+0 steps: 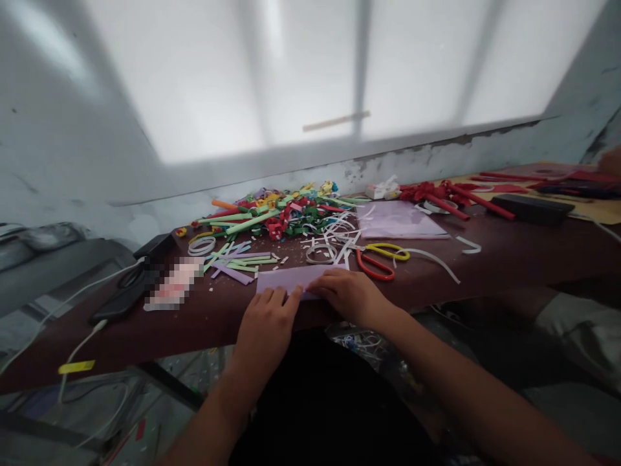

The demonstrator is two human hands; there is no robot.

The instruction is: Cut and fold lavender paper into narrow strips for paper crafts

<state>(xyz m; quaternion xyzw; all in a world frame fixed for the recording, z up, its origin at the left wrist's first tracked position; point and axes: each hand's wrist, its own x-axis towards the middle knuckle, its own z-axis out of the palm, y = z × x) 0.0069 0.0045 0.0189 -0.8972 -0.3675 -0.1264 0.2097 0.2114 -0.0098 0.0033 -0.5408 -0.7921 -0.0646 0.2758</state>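
A sheet of light purple paper [280,278] lies at the table's front edge, its near edge under my fingers. My left hand [268,318] is closed on that near edge, with bent fingers side by side and the thumb pointing toward the right hand. Close beside it, my right hand [347,292] has its fingers pressed together on the paper's right part. The fingertips hide how the near edge is folded or rolled. Just beyond my right hand lie scissors with one yellow and one red handle [376,266].
Purple and green paper strips [237,264] lie left of the sheet. Behind them is a heap of colourful paper pieces [286,217]. A stack of purple sheets [400,220] lies back right, near red rolled tubes [485,202]. A black power strip [116,299] with cables is at left.
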